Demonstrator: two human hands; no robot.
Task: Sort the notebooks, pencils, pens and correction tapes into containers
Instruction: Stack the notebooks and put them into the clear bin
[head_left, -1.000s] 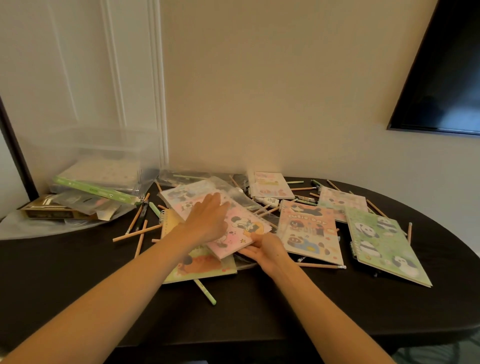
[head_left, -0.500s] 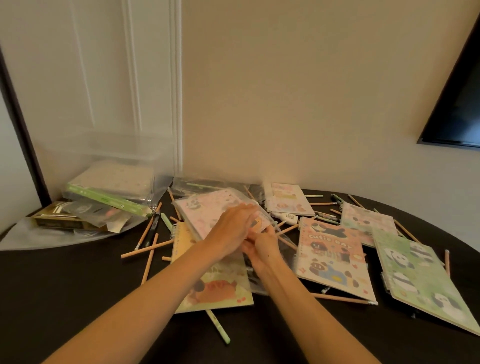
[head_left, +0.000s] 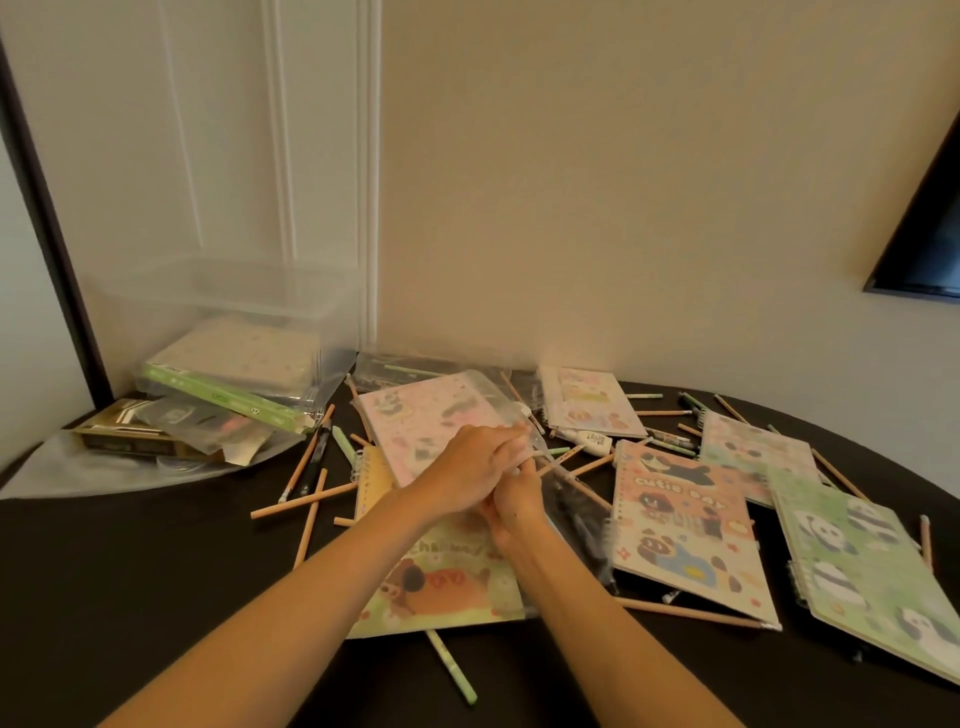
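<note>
Pink notebook (head_left: 415, 426) in its clear sleeve (head_left: 491, 384) sits mid-bench, overlapping the yellow notebook (head_left: 441, 587). Both hands are on it: left hand (head_left: 467, 467) curled over the sleeve's edge, right hand (head_left: 517, 501) pinching that edge just beneath. Pencils (head_left: 306, 500) lie scattered across the dark bench (head_left: 156, 597).

Dark tabletop (head_left: 156, 597), rounded edge to the right, set against a cream wall (head_left: 623, 208). White panelled moulding (head_left: 322, 182) runs vertically behind the left half. Dark upright strip (head_left: 47, 249) at far left, leaning in the wide-angle view. Corner of a black screen (head_left: 930, 244) on the wall, upper right. Gold-and-brown box (head_left: 124, 436) lies flat at back left, resting on a crumpled clear plastic sheet (head_left: 78, 475)
</note>
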